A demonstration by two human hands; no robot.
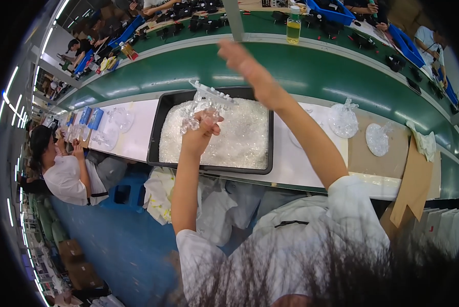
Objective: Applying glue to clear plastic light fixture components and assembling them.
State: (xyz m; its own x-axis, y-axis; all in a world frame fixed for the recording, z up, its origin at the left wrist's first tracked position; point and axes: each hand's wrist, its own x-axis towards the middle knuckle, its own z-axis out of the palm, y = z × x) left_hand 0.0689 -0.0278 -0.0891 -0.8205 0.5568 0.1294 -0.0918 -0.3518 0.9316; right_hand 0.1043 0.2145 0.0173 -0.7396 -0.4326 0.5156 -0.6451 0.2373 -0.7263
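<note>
My left hand (pixel 203 130) is closed around a clear plastic part (pixel 211 98) with a toothed or studded edge. It holds the part above a black tray (pixel 270 138) full of whitish, glittering granules (pixel 234 140). My right hand (pixel 247 66) is raised beyond the tray's far right corner, somewhat blurred. Its fingers look stretched out, with nothing seen in them. To the right on the white bench stand two round clear plastic pieces with upright parts, one piece (pixel 343 121) nearer the tray and another piece (pixel 379 140) on brown board.
A pale cloth (pixel 423 142) and folded brown cardboard (pixel 408 179) lie at the right end. Further left, a co-worker (pixel 68 171) sits by blue boxes (pixel 94 118) and more clear pieces (pixel 119 120). Behind a green panel (pixel 188 64), a bottle of yellow liquid (pixel 293 30) stands on another bench.
</note>
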